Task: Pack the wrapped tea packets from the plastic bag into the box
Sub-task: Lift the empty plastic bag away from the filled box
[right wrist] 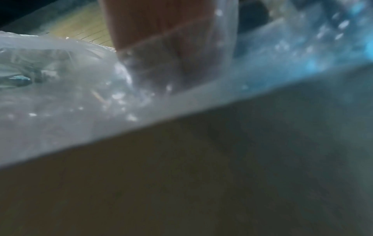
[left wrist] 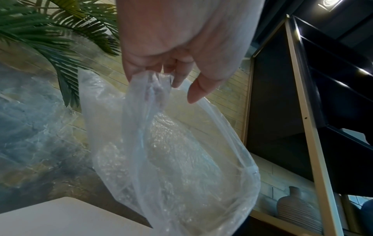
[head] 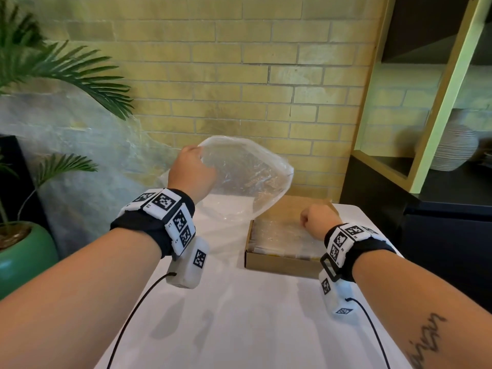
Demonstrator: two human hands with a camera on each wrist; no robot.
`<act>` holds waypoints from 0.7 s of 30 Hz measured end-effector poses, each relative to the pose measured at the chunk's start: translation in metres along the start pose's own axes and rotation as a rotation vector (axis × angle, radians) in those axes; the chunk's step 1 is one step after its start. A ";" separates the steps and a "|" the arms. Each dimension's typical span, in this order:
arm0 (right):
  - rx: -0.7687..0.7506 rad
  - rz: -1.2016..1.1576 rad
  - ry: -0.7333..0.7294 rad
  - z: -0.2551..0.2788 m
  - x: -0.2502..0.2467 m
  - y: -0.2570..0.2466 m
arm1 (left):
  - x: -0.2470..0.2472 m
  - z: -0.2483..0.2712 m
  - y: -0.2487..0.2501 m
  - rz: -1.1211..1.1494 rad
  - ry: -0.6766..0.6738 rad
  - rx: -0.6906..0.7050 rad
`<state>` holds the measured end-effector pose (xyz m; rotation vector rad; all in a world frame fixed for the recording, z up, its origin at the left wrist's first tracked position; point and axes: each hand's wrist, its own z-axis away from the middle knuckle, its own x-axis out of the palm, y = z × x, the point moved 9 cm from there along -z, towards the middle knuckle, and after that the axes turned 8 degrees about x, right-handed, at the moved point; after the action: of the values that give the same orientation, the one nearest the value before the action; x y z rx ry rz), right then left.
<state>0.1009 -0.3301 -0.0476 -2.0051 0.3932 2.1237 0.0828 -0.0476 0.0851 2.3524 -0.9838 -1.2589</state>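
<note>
My left hand [head: 191, 169] holds the clear plastic bag [head: 245, 177] up off the table by its rim. In the left wrist view its fingers [left wrist: 141, 71] pinch the bunched edge of the bag [left wrist: 171, 159], which hangs slack. A shallow cardboard box [head: 279, 266] lies flat at the table's right, filled with several clear-wrapped tea packets [head: 282, 235]. My right hand [head: 315, 219] is down in the box's far right corner, fingers curled onto a wrapped packet. The right wrist view is blurred, with clear wrap [right wrist: 80, 103] lying across the fingers [right wrist: 161, 47].
The white table [head: 239, 315] stands against a brick wall. A palm in a green pot [head: 24, 251] is at the left. At the right are a dark cabinet [head: 439, 222] and a shelf unit with a ribbed vase [head: 452, 147]. Wrist cables trail over the table.
</note>
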 end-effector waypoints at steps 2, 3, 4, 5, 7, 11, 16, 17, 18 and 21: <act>-0.013 -0.033 -0.003 -0.001 0.000 0.000 | 0.003 0.001 0.000 0.010 0.000 -0.002; -0.009 -0.040 -0.019 -0.002 0.001 0.000 | 0.004 0.001 0.000 0.022 -0.001 -0.004; 0.006 -0.023 -0.040 -0.001 0.003 0.001 | 0.006 0.001 0.001 0.037 -0.002 -0.006; 0.024 -0.022 -0.028 -0.001 0.001 0.003 | 0.008 0.002 0.002 0.050 -0.005 -0.006; 0.041 -0.079 0.051 0.002 -0.010 0.004 | 0.011 0.003 0.005 0.069 -0.014 0.002; -0.020 -0.135 0.092 0.020 -0.007 -0.005 | 0.010 0.004 0.016 0.093 0.003 0.032; -0.088 -0.151 -0.265 0.050 0.033 -0.014 | 0.010 0.005 0.028 0.117 0.017 0.060; -0.088 -0.151 -0.275 0.052 0.033 -0.012 | 0.011 0.006 0.030 0.126 0.013 0.061; -0.089 -0.126 -0.283 0.056 0.032 -0.010 | 0.011 0.006 0.031 0.131 0.009 0.061; -0.071 -0.031 -0.276 0.066 0.034 -0.003 | 0.011 0.008 0.032 0.131 0.004 0.062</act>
<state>0.0374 -0.3073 -0.0789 -1.7047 0.2429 2.3808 0.0669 -0.0777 0.0917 2.2924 -1.1708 -1.1903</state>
